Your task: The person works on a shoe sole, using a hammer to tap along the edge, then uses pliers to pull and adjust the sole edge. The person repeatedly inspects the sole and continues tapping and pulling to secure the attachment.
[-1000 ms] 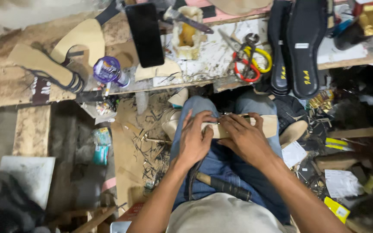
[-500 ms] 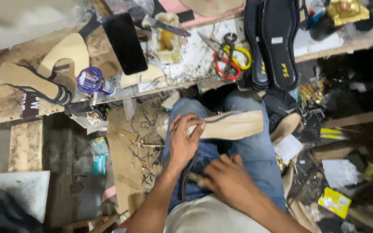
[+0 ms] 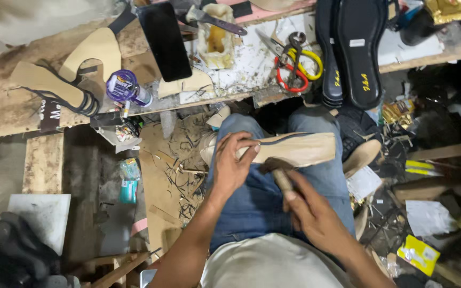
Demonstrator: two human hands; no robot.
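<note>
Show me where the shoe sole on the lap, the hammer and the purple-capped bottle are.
shoe sole (image 3: 300,149), head view, on its bare tan middle.
hammer (image 3: 283,180), head view, on the handle above the right hand.
purple-capped bottle (image 3: 124,86), head view, on its purple top.

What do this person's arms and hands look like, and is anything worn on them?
Both arms are bare from the elbow down: no sleeves reach the forearms. The left hand and right hand wear no gloves, and no rings, watch or bracelets show. A light grey shirt and blue denim trousers are worn.
</note>
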